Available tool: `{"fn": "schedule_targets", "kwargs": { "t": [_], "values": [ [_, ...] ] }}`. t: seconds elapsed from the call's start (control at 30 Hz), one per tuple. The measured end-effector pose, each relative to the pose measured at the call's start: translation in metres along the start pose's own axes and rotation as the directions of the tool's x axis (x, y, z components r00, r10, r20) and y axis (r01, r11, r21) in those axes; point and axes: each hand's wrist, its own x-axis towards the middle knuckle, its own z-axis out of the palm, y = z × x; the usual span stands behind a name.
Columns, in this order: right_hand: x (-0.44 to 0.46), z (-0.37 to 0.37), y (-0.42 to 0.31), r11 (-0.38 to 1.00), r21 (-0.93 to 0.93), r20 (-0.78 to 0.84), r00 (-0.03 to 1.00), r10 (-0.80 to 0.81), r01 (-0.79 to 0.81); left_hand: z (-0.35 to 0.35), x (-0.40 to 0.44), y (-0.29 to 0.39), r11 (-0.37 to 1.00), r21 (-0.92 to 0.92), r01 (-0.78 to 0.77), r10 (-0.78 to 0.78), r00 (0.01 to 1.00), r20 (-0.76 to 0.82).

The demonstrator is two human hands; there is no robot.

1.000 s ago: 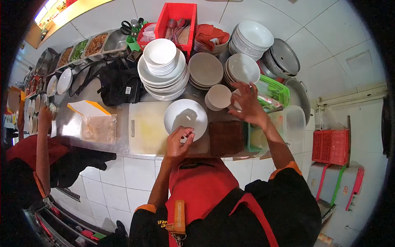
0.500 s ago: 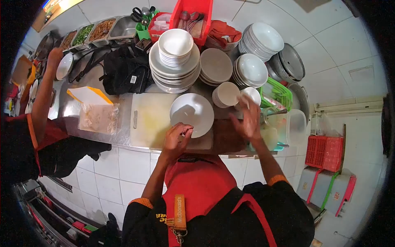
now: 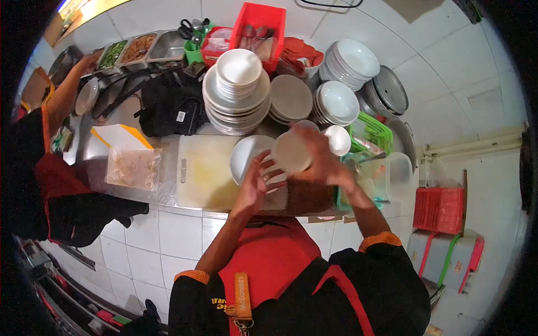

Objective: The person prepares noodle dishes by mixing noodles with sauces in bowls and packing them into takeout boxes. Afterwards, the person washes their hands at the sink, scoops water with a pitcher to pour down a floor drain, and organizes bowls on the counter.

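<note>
My right hand (image 3: 320, 157), blurred by motion, grips a small beige bowl (image 3: 291, 152) at its right side and holds it above the counter. Fingers spread, my left hand (image 3: 259, 182) is just left of that bowl and holds nothing. Below both, a white bowl (image 3: 244, 155) rests on the cutting board (image 3: 199, 173), partly hidden by my left hand and the beige bowl. A small white bowl (image 3: 338, 140) stands right of my right hand, beside the green basket (image 3: 371, 133).
Stacks of white plates (image 3: 235, 109), grey plates (image 3: 291, 98) and white bowls (image 3: 338, 103) stand behind my hands. A black bag (image 3: 168, 106) and a plastic packet (image 3: 133, 168) lie to the left. A co-worker's arm (image 3: 63, 98) reaches toward food trays (image 3: 138, 47).
My right hand has taken hold of a small beige bowl and moved it left, over the white bowl. My left hand has opened its fingers. The co-worker's hand is at the food trays.
</note>
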Motion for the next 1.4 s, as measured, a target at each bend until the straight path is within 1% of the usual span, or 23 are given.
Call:
{"fn": "schedule_targets", "kwargs": {
  "t": [0.03, 0.07, 0.1, 0.17, 0.23, 0.37, 0.43, 0.53, 0.67, 0.77, 0.83, 0.9, 0.93, 0.97, 1.03, 1.1, 1.13, 1.2, 1.23, 1.3, 1.33, 1.37, 1.4],
  "values": [
    [-0.006, -0.003, -0.019, 0.998, -0.052, 0.063, 0.997, -0.032, 0.036, 0.009, 0.001, 0.004, 0.85, -0.505, 0.151, -0.165, 0.986, 0.016],
    [-0.01, -0.007, -0.016, 0.997, 0.076, 0.072, 0.997, -0.021, 0.016, 0.005, 0.003, 0.0, 0.894, -0.413, 0.175, -0.209, 0.977, -0.039],
    [-0.011, -0.014, -0.002, 0.998, 0.07, 0.069, 0.997, -0.016, 0.012, 0.003, 0.004, 0.002, 0.893, -0.414, 0.18, -0.211, 0.977, -0.031],
    [-0.019, -0.026, 0.047, 0.961, -0.22, -0.165, 0.977, 0.134, -0.169, -0.002, 0.0, 0.003, 0.883, -0.439, 0.165, -0.217, 0.974, -0.071],
    [-0.031, -0.029, 0.084, 0.887, -0.296, -0.133, 0.935, 0.329, -0.354, -0.005, -0.002, 0.003, 0.922, -0.367, 0.124, -0.173, 0.98, -0.103],
    [-0.033, -0.016, 0.098, 0.876, -0.28, -0.131, 0.92, 0.371, -0.393, -0.008, -0.001, 0.001, 0.92, -0.382, 0.083, -0.128, 0.988, -0.092],
    [-0.029, -0.015, 0.09, 0.883, -0.177, -0.161, 0.898, 0.409, -0.434, -0.005, -0.004, 0.006, 0.922, -0.378, 0.083, -0.127, 0.987, -0.094],
    [-0.031, -0.008, 0.096, 0.872, -0.14, -0.172, 0.879, 0.446, -0.469, 0.003, -0.009, 0.01, 0.927, -0.363, 0.096, -0.144, 0.984, -0.107],
    [-0.032, -0.005, 0.104, 0.898, -0.114, -0.21, 0.893, 0.397, -0.426, 0.003, -0.01, 0.007, 0.93, -0.348, 0.114, -0.169, 0.977, -0.131],
    [-0.032, -0.009, 0.103, 0.871, -0.136, -0.227, 0.871, 0.436, -0.472, 0.001, -0.009, 0.005, 0.931, -0.343, 0.127, -0.182, 0.974, -0.135],
    [-0.034, -0.018, 0.102, 0.869, -0.153, -0.301, 0.86, 0.412, -0.471, 0.001, -0.009, 0.003, 0.931, -0.34, 0.134, -0.192, 0.971, -0.142],
    [-0.041, -0.038, 0.091, 0.897, -0.108, -0.298, 0.875, 0.382, -0.428, 0.0, -0.009, 0.003, 0.919, -0.362, 0.153, -0.205, 0.973, -0.109],
    [-0.05, -0.043, 0.086, 0.879, 0.158, -0.266, 0.837, 0.477, -0.451, 0.0, -0.008, 0.002, 0.923, -0.355, 0.149, -0.198, 0.974, -0.106],
    [-0.06, -0.044, 0.082, 0.795, 0.412, -0.211, 0.802, 0.558, -0.445, 0.001, -0.007, 0.002, 0.932, -0.337, 0.137, -0.197, 0.968, -0.152],
    [-0.087, -0.027, 0.076, 0.588, 0.738, -0.099, 0.81, 0.578, -0.33, -0.002, -0.004, 0.0, 0.945, -0.304, 0.122, -0.186, 0.964, -0.19],
    [-0.114, 0.004, 0.072, 0.072, 0.981, 0.096, 0.772, 0.628, -0.181, -0.004, -0.005, -0.004, 0.922, -0.365, 0.13, -0.203, 0.964, -0.169],
    [-0.121, 0.017, 0.068, 0.066, 0.983, 0.092, 0.768, 0.634, -0.172, 0.002, -0.004, -0.003, 0.941, -0.319, 0.114, -0.188, 0.958, -0.214],
    [-0.127, 0.037, 0.053, -0.46, 0.888, 0.311, 0.742, 0.594, -0.003, 0.006, -0.001, -0.006, 0.937, -0.314, 0.153, -0.216, 0.96, -0.176],
    [-0.132, 0.041, 0.052, -0.474, 0.88, 0.321, 0.738, 0.594, 0.0, 0.007, -0.001, -0.007, 0.933, -0.314, 0.177, -0.232, 0.961, -0.148],
    [-0.122, 0.042, 0.047, -0.073, 0.993, 0.119, 0.785, 0.608, -0.094, 0.006, 0.006, -0.013, 0.926, -0.317, 0.206, -0.269, 0.949, -0.168],
    [-0.12, 0.036, 0.042, 0.156, 0.968, 0.064, 0.793, 0.606, -0.197, 0.006, 0.01, -0.017, 0.949, -0.236, 0.208, -0.249, 0.954, -0.165],
    [-0.112, 0.026, 0.025, 0.149, 0.97, 0.062, 0.789, 0.611, -0.191, 0.008, 0.011, -0.021, 0.963, -0.155, 0.219, -0.242, 0.958, -0.155],
    [-0.099, 0.016, 0.009, 0.433, 0.871, -0.027, 0.858, 0.513, -0.231, 0.017, 0.012, -0.018, 0.968, -0.086, 0.236, -0.248, 0.952, -0.177]
  ]
}}
